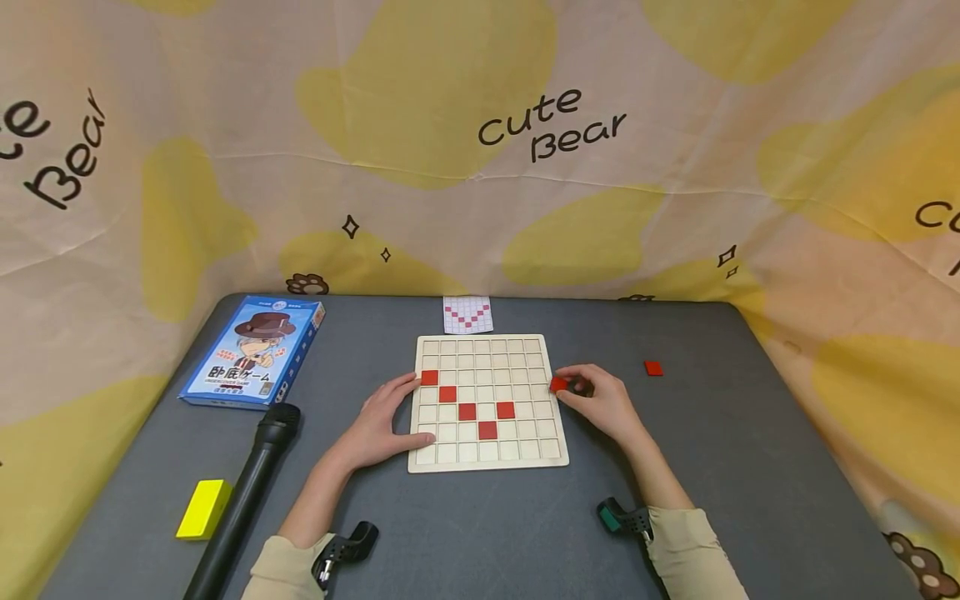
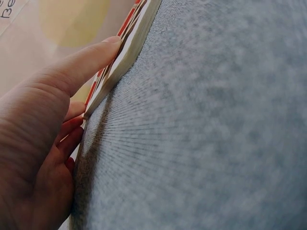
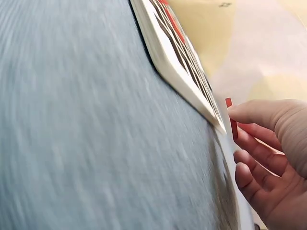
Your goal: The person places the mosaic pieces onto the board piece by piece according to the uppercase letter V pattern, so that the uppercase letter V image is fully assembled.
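Note:
A white grid board [image 1: 487,457] lies on the dark table, with several red square tiles set in its cells, one of them a tile [image 1: 487,430] at the low point of a slanting row. My left hand [image 1: 378,425] rests at the board's left edge, thumb [image 2: 91,62] on the rim and fingers extended along the side. Between thumb and fingertips my right hand [image 1: 600,400] pinches a red tile [image 3: 231,119] at the board's right edge. Another red tile [image 1: 654,368] lies on the table farther right.
Behind the board is a pattern card [image 1: 467,315] with pink squares in a V. To the left are a blue game box [image 1: 255,350], a black microphone [image 1: 243,500] and a yellow block [image 1: 204,509]. A patterned cloth [image 1: 420,100] hangs behind the table.

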### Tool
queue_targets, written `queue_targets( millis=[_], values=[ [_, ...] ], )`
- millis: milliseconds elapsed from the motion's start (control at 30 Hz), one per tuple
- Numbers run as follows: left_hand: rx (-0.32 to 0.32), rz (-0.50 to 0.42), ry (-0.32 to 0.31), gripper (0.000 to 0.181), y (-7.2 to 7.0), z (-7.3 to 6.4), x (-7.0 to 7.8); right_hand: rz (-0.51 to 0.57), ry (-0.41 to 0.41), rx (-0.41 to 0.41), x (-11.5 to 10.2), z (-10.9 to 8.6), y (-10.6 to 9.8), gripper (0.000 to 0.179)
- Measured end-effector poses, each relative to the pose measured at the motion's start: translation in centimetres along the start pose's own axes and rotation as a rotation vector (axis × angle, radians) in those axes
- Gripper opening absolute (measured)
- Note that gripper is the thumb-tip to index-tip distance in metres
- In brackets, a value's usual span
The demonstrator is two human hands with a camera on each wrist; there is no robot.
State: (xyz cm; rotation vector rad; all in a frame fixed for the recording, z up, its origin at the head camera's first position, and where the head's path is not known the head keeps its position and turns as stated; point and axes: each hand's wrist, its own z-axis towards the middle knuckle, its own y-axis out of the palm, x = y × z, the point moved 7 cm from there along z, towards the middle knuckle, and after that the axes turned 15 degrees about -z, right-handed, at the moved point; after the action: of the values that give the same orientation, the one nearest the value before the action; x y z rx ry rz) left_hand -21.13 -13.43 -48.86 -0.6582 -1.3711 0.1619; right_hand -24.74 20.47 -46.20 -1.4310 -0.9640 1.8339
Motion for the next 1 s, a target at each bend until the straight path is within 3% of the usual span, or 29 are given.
queue_targets(
  millis=[567, 1000],
  values=[
    [0.002, -0.007, -0.004, 0.093, 0.0, 0.0, 0.1, 0.019, -0.131, -0.052, -4.4, 0.8, 2.6, 0.028],
    [0.004, 0.002, -0.001, 0.092, 0.0, 0.0, 0.1, 0.005, -0.197, -0.052, -5.0, 0.9, 3.0, 0.026]
  ],
)
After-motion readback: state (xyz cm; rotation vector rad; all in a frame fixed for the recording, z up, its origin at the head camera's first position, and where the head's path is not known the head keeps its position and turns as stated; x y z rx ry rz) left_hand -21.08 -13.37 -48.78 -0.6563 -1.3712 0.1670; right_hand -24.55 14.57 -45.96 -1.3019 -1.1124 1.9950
